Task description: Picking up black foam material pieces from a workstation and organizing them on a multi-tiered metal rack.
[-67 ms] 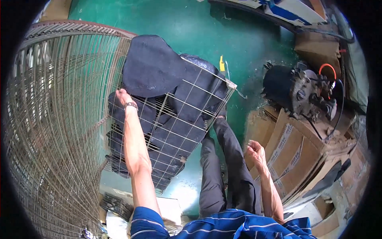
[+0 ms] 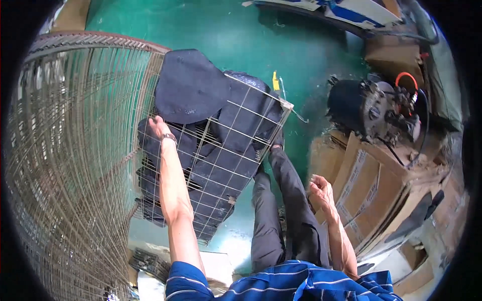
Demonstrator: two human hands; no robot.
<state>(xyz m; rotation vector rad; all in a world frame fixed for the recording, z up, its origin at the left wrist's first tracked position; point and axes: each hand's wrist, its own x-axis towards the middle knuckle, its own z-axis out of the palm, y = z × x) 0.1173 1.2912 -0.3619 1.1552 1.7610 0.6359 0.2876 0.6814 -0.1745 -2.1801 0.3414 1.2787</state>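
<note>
From afar I saw the dark sheet atop the wire rack, my left hand by its lower edge—grip impossible to tell—my right hand loosely open near the cardboard; careless pulling might have snagged it.

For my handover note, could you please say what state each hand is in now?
Left hand: at the edge of the rounded dark sheet; grip cannot be told.
Right hand: partly open, loosely curled, nothing visible in it.

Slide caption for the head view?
Left hand at the edge of a dark sheet on a wire grid, right hand near cardboard.
</note>
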